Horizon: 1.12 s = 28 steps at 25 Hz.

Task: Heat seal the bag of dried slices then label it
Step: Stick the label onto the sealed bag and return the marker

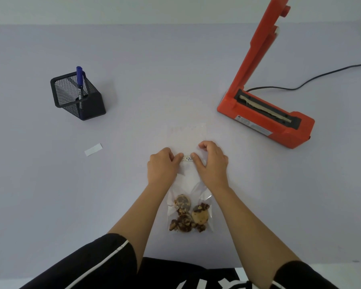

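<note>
The clear plastic bag [186,184] lies flat on the pale table [133,90] right in front of me. Its dried slices [188,215] are bunched at the near end, so the empty film above gives a smooth spot for the small white printed label [188,158]. My left hand [162,165] and right hand [212,161], fingers curled, each pinch one end of it to keep it taut and level. I can't tell if it's stuck down yet. The orange heat sealer [265,119] sits well apart, arm raised.

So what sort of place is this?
Probably a small packing table: an orange heat sealer with its arm raised, a clear bag of dried slices getting a label, a mesh pen holder.
</note>
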Each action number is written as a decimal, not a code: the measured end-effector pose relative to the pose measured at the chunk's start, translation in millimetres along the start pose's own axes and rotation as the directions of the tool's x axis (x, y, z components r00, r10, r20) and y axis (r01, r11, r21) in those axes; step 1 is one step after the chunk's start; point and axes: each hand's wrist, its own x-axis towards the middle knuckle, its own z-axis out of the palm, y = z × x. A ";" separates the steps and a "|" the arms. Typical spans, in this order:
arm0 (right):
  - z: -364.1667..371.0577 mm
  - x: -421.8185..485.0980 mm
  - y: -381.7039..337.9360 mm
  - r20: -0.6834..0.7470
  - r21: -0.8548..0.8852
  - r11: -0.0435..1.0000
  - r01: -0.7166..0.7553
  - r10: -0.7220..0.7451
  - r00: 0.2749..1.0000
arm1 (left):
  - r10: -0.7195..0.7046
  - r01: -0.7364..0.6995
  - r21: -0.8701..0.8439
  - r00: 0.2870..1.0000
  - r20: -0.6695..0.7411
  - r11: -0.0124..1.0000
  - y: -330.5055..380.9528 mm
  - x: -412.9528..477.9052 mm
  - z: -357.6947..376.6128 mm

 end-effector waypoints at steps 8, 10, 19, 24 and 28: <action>-0.3 -0.1 -0.1 -0.003 -0.008 1.000 -0.001 0.001 1.000 | 0.036 -0.036 0.027 0.999 0.006 0.999 -0.8 -1.6 -1.7; -0.4 0.4 0.3 -0.005 -0.011 1.000 0.008 -0.008 1.000 | 0.054 -0.054 0.031 0.999 0.006 0.998 -2.3 -2.1 -1.3; -26.2 -4.7 -8.9 -0.054 0.325 0.944 -0.056 0.078 0.996 | 0.066 -0.085 -0.185 0.992 -0.105 0.979 -2.7 -16.5 -14.1; -59.8 -55.8 0.9 -0.201 0.218 0.962 -0.164 0.209 0.957 | -0.024 -0.005 -0.231 0.992 -0.121 0.973 -42.8 -38.4 -41.2; -46.9 -104.5 6.3 0.141 0.051 0.936 -0.349 0.339 0.930 | -0.034 0.047 -0.155 0.995 0.090 0.987 -54.5 -61.1 -26.0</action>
